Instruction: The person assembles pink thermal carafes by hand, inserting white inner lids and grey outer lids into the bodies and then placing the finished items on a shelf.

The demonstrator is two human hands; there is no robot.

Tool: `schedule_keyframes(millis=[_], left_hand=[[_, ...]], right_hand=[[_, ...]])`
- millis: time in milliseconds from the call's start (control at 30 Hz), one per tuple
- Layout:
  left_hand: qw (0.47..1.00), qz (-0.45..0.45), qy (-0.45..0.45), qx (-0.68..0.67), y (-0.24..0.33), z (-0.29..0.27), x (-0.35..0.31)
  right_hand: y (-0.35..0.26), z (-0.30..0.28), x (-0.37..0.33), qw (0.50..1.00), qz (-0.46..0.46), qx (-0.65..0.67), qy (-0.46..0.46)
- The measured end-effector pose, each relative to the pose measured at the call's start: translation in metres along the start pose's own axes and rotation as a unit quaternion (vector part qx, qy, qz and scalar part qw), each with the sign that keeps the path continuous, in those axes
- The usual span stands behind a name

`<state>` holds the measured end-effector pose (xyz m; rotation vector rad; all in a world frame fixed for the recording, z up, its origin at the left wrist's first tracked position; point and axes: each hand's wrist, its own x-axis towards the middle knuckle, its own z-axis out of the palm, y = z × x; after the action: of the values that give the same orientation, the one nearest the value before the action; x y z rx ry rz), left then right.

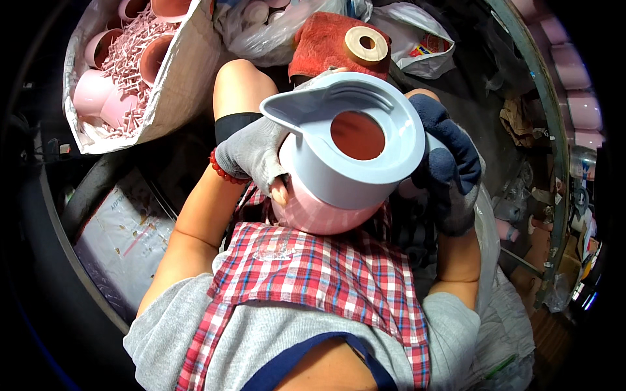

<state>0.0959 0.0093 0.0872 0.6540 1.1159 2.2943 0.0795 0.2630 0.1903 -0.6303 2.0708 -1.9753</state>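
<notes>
A pink jug [326, 218] with a light grey-blue spouted collar [401, 140] is held over my lap, its round top opening facing up and its spout toward the left. Through the opening the inside looks reddish-brown. My left hand [257, 153], in a pale grey glove with bare fingertips, wraps the jug's left side below the spout. On the right side, my right hand [450, 166] in a navy and grey glove is closed round the jug's handle, which its fingers mostly hide. A red bead bracelet [225, 171] circles my left wrist.
A white woven sack [166, 98] of pink jug bodies and small pink pieces stands at the upper left. Beyond the jug, a red cloth-covered block [316, 42] carries a cream ring [366, 45]. Plastic bags [417, 29] lie behind. A metal frame [551, 98] borders the right.
</notes>
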Motion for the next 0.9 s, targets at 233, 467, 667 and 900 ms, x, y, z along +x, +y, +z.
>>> schedule_keyframes(millis=[233, 467, 667, 900], left_hand=[[1.0, -0.014, 0.02, -0.002, -0.005, 0.005, 0.002], [0.998, -0.013, 0.045, 0.041, 0.003, 0.008, 0.008], [0.946, 0.088, 0.035, 0.311, 0.03, 0.017, 0.023], [0.956, 0.053, 0.178, 0.226, 0.027, 0.01, 0.014]], right_hand=[[0.013, -0.008, -0.005, 1.0, 0.011, -0.008, -0.006], [0.033, -0.01, -0.015, 0.999, 0.052, -0.002, 0.004], [0.027, -0.013, -0.003, 0.995, 0.074, 0.051, -0.042], [0.081, -0.049, 0.091, 0.983, 0.003, 0.168, -0.076]])
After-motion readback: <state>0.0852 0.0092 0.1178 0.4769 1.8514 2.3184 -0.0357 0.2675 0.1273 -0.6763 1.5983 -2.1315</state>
